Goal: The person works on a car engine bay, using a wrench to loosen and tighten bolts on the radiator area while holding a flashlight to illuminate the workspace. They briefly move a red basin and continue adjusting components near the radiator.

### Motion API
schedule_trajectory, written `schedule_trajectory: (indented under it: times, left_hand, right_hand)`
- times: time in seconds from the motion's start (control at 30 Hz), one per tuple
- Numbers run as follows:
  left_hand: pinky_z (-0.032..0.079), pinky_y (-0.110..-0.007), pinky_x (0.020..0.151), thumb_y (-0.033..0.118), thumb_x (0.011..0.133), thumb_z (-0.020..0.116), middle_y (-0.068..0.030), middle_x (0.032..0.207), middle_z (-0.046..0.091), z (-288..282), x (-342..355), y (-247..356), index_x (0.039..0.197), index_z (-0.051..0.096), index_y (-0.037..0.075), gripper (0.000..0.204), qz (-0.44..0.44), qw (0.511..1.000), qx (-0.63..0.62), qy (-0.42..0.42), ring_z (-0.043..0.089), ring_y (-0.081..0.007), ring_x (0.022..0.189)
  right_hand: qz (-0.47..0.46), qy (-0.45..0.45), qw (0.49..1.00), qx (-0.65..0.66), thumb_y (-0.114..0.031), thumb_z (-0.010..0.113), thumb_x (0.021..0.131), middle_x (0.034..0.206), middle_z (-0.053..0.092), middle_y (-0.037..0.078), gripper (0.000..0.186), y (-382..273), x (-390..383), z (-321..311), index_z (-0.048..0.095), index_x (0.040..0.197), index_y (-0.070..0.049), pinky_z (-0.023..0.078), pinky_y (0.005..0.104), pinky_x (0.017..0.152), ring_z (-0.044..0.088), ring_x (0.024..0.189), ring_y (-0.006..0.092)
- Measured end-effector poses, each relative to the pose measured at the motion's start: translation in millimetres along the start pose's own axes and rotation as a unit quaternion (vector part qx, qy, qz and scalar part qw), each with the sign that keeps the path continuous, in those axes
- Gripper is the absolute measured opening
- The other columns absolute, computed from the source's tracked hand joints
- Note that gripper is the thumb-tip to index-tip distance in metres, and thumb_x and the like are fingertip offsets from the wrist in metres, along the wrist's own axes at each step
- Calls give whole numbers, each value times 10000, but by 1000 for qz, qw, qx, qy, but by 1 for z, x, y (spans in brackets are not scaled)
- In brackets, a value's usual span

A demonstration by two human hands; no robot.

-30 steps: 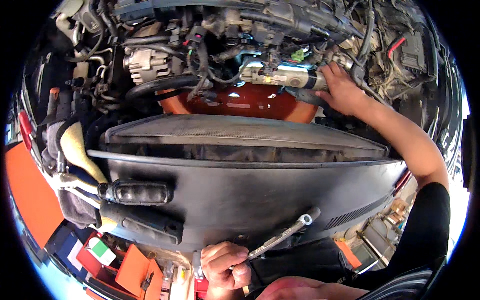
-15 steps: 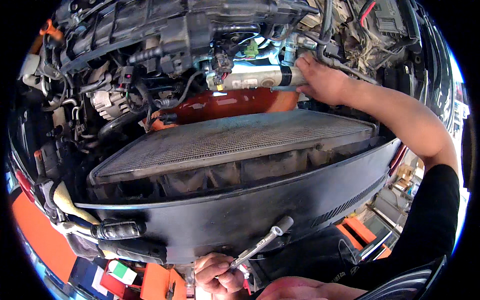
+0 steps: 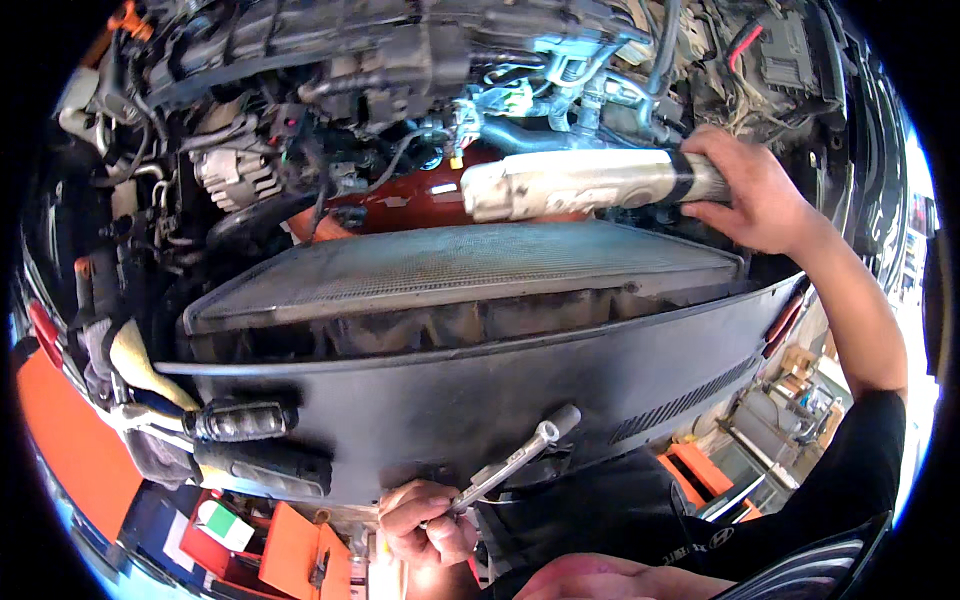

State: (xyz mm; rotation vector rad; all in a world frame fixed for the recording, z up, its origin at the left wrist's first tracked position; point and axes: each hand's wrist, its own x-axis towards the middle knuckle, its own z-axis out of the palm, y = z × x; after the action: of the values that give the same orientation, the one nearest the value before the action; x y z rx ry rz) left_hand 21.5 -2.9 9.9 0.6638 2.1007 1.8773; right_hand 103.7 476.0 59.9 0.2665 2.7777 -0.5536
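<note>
Down at the lower middle, my left hand [image 3: 428, 525] is closed around the handle of a silver ratchet wrench [image 3: 500, 471]. Its head, with a socket fitted, points up and to the right in front of the black bumper panel [image 3: 400, 410]. My right hand [image 3: 745, 190] reaches in from the right and grips the end of a long, whitish work light [image 3: 590, 185] with a black band. The light lies level over the far edge of a radiator [image 3: 470, 272] and throws a bluish glow on the engine hoses [image 3: 540, 135].
Beyond the radiator sits a reddish-brown surface [image 3: 420, 205], and an alternator [image 3: 232, 178] is at the left. Gloves [image 3: 150, 370] and black-handled tools [image 3: 245, 420] rest on the panel's left end. Open orange drawers [image 3: 295, 555] stand below.
My right hand has drawn the work light rightward and toward me, out from among the engine parts. My left hand still holds the ratchet wrench in nearly the same place. The view has shifted slightly.
</note>
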Motion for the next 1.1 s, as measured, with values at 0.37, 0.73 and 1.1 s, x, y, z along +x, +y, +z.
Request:
schedule_trajectory:
  times: [0.37,0.73,1.1]
  left_hand:
    - [494,-304,474,222,988,642,-102,678,660,-6,4,-7,1051,577,14,227,-2,995,-78,-59,628,-204,505]
    - [450,-273,504,391,1016,627,-79,703,579,-5,-3,-3,1028,520,27,379,-24,997,-59,-36,556,-154,531]
    - [514,-286,463,348,1027,620,-58,597,580,3,-5,-5,980,507,11,358,24,999,-13,33,594,-164,467]
  right_hand:
    - [174,0,975,137,-85,810,824,1064,677,146,536,-85,4,-28,541,1285,-31,500,355,949,651,997,218]
    - [5,76,996,-47,-222,688,935,1105,660,273,396,-120,83,11,576,1196,54,508,507,967,642,1088,447]
    - [41,84,995,-20,-156,763,877,1249,646,253,615,-127,111,46,525,1420,6,508,448,1048,633,1184,404]
